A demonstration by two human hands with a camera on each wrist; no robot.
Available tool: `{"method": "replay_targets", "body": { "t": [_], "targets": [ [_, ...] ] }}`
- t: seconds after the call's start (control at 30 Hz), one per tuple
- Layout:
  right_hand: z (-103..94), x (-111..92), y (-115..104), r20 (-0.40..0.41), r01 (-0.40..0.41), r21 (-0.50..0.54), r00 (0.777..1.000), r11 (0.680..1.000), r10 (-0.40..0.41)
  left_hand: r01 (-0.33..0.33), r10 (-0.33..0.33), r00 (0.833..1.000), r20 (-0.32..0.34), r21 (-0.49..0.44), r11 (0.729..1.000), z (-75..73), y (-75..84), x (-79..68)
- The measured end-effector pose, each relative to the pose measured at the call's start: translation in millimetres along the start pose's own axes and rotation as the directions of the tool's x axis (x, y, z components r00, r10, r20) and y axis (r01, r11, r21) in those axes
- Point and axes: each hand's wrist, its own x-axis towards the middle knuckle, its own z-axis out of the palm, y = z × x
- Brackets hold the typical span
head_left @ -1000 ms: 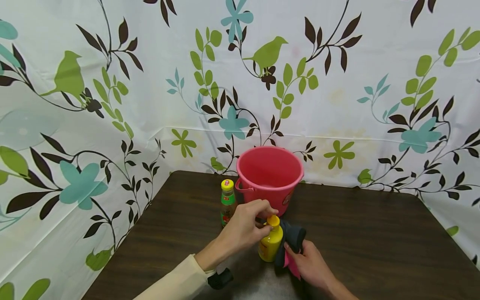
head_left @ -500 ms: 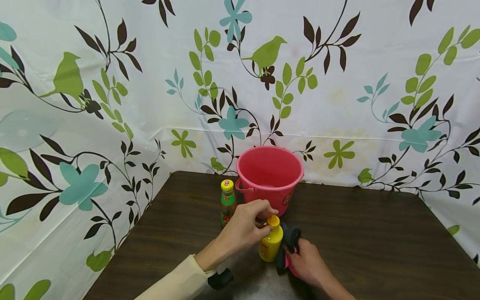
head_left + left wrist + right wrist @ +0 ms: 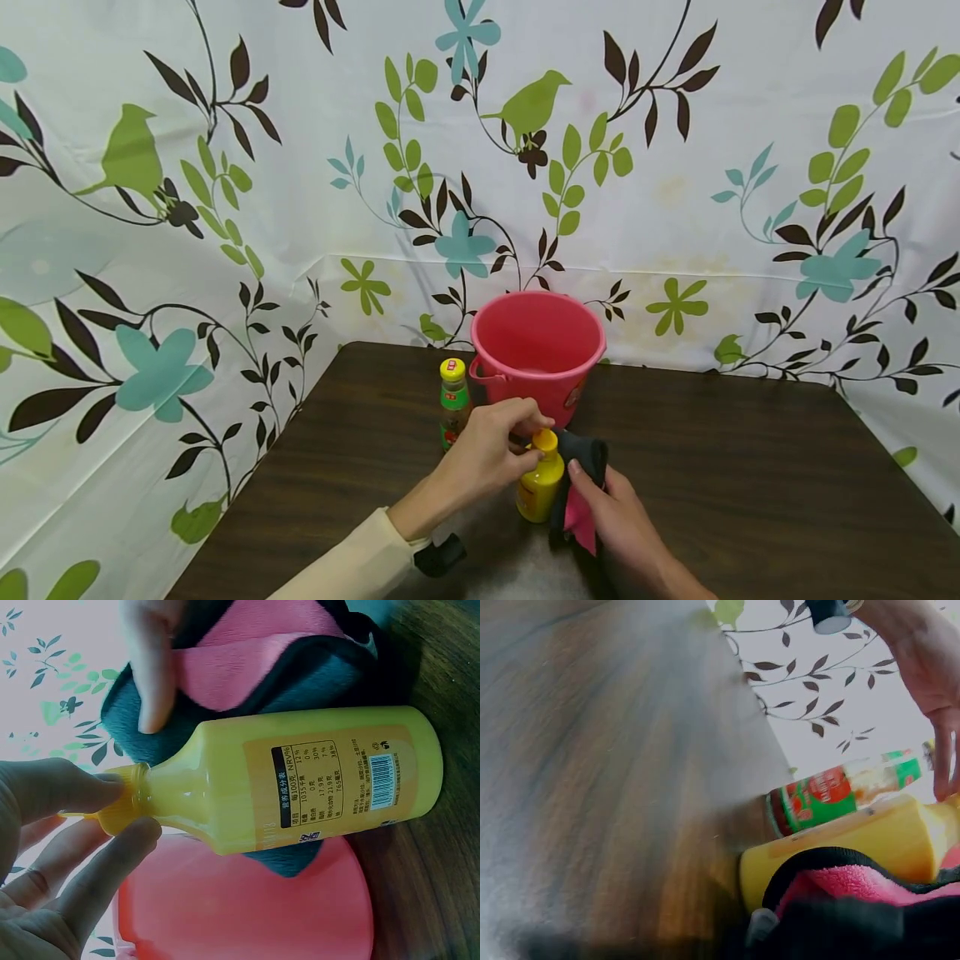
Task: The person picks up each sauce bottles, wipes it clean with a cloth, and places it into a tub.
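Note:
A yellow squeeze bottle [image 3: 538, 493] stands upright on the table, its printed label panel facing the left wrist camera. My left hand [image 3: 491, 446] pinches its yellow cap [image 3: 126, 799] between thumb and fingers. On the bottle's right side, my right hand [image 3: 626, 525] grips a folded cloth [image 3: 580, 518], pink on one face and dark grey on the other. In the left wrist view the cloth's dark face lies along the bottle's shoulder and side, and a corner shows beyond it. The right wrist view has the pink cloth [image 3: 847, 882] overlapping the bottle's lower body.
Just behind the bottle stands a pink bucket [image 3: 566, 404] with its mouth up. A glass bottle [image 3: 454, 397] with a yellow lid and green-red label stands to the left, partly hidden by my left hand. The dark wooden table [image 3: 750, 475] meets a leaf-patterned curtain [image 3: 660, 208].
My right hand shifts the cloth along the bottle's right side, and its folds change shape, showing more pink now than half a second ago. My left hand stays on the cap.

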Motion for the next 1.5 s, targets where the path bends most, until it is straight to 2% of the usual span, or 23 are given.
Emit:
{"method": "replay_targets", "body": {
  "t": [0.27, 0.5, 0.73, 0.97, 1.5],
  "targets": [
    [0.1, -14, -18, -0.084, 0.079, 0.129, 0.994, 0.988, -0.068, 0.004, -0.004, 1.0, 0.005, 0.003, 1.0, -1.2, 0.1, 0.2],
    [-3.4, -23, -35, -0.111, 0.173, 0.244, 0.982, 0.954, -0.15, -0.01, 0.01, 1.0, 0.005, 0.009, 1.0, -0.9, 0.4, 0.8],
    [-10.4, -28, -45, -0.138, 0.207, 0.329, 0.976, 0.922, -0.17, -0.028, 0.028, 1.0, 0.005, 0.018, 0.999, -0.2, -1.3, 1.5],
    [-19.5, -29, -48, -0.2, 0.232, 0.34, 0.965, 0.911, -0.171, -0.034, 0.034, 0.999, 0.011, 0.01, 0.999, -0.7, -1.2, 2.0],
    [-23.7, -28, -46, -0.208, 0.175, 0.308, 0.972, 0.935, -0.113, -0.02, 0.019, 1.0, 0.009, 0.025, 0.999, -0.4, 0.5, 0.9]
  ]
}}
